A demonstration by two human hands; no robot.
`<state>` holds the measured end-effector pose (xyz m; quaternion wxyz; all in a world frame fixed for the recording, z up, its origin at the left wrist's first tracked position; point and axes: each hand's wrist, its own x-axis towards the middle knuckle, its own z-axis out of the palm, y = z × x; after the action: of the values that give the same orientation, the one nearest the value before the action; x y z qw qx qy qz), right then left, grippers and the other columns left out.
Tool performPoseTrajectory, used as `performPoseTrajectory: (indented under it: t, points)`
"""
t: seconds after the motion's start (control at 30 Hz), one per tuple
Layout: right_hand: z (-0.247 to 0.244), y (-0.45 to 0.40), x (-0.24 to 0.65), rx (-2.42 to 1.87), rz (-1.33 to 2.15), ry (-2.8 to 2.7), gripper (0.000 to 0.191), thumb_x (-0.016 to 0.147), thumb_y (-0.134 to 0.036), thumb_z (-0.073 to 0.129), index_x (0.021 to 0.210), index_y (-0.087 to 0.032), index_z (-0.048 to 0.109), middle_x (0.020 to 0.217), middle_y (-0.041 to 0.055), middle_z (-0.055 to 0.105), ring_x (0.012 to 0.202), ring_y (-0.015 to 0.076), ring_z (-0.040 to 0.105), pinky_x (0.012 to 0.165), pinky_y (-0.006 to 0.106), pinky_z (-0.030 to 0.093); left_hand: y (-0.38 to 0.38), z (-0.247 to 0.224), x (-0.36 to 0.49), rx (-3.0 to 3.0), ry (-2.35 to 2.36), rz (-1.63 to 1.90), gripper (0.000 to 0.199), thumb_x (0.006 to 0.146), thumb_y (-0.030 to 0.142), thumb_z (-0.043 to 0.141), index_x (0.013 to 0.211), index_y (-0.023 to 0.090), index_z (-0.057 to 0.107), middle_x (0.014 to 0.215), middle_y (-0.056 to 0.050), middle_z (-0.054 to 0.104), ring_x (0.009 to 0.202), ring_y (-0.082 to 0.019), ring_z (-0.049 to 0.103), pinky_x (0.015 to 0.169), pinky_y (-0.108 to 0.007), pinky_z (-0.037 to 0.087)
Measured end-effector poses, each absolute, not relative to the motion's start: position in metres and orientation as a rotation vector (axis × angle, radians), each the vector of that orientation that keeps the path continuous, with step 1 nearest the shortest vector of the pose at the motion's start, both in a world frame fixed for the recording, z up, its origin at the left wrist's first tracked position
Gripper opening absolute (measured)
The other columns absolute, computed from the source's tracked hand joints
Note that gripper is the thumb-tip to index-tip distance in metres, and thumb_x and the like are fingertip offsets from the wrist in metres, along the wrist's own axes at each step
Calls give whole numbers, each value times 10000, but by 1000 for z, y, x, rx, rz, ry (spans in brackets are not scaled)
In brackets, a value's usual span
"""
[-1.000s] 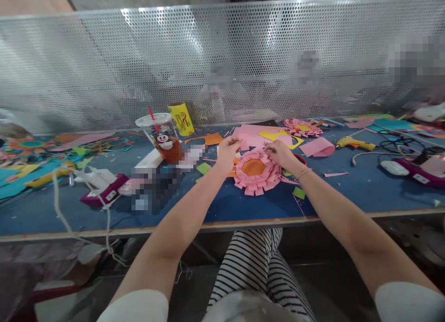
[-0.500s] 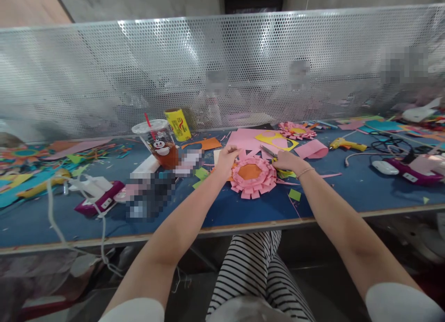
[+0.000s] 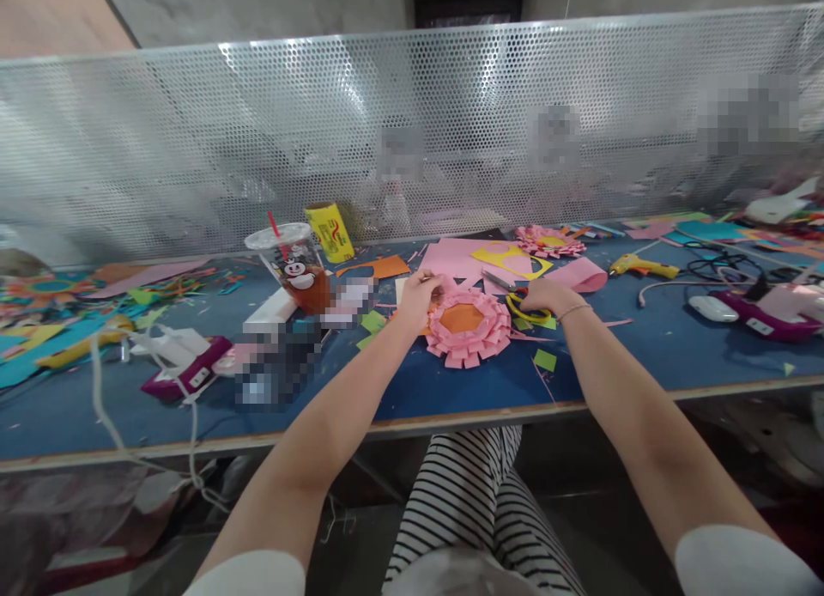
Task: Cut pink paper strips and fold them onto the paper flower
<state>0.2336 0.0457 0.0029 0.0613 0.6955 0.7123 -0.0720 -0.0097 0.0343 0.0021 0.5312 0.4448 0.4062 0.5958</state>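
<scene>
A layered pink paper flower (image 3: 473, 353) with an orange centre (image 3: 462, 319) lies flat on the table before me. My left hand (image 3: 420, 294) is closed in a pinch at its upper left edge, on what looks like a pink paper piece; the fingertips partly hide it. To the right of the flower, my right hand (image 3: 548, 297) has its fingers at the yellow handles of a pair of scissors (image 3: 499, 281). The blades point left, toward the pink strips behind the flower. Green paper scraps (image 3: 545, 360) lie nearby.
Pink sheet (image 3: 444, 254), yellow cut-out sheet (image 3: 508, 259) and another paper flower (image 3: 550, 240) lie behind. A drink cup (image 3: 309, 278) and yellow tube (image 3: 330, 233) stand left. Glue gun (image 3: 644, 267), cables and power strip (image 3: 766, 317) lie right. A perforated metal screen (image 3: 451, 106) closes the back.
My right hand has shifted slightly right, and more of the scissors' yellow handles shows. My left hand stays at the flower's edge, nearly unmoved.
</scene>
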Motion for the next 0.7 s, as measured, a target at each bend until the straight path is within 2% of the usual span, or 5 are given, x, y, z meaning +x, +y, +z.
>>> performPoseTrajectory:
  t: [0.2,0.37,0.47,0.57,0.7]
  points:
    - [1,47,237,2206,-124,2107,399,735,-302,487,1008,-56,642,1056,222,626,963,272,599,737,295,441,33,5,-9,1050,923,1451,268,539,270,702,668,164,492,562,21,561,533,-97,570,524,-202,439]
    - [5,45,231,2476,-40,2212,503,768,-462,453,1001,-40,600,1047,240,601,970,305,574,748,322,431,29,8,-8,1058,916,1490,291,539,309,710,648,160,486,566,19,561,521,-85,560,521,-193,437]
    - [10,41,217,2506,-99,2483,445,795,-464,437,989,-84,562,1046,205,582,942,275,561,756,315,422,28,9,-7,1062,924,1514,281,556,305,699,633,162,469,560,29,544,515,-80,555,511,-187,430]
    - [12,32,201,2471,-321,2796,407,782,-468,474,994,-122,506,1007,145,573,880,220,541,751,304,419,26,11,-7,1070,940,1538,274,574,310,688,631,165,462,575,29,545,512,-80,555,493,-183,418]
    - [12,19,183,2138,-839,3043,403,775,-543,444,897,-161,484,895,58,567,798,167,504,711,282,405,24,13,-6,1102,902,1595,285,605,321,670,614,172,427,537,54,486,469,-68,526,485,-189,420]
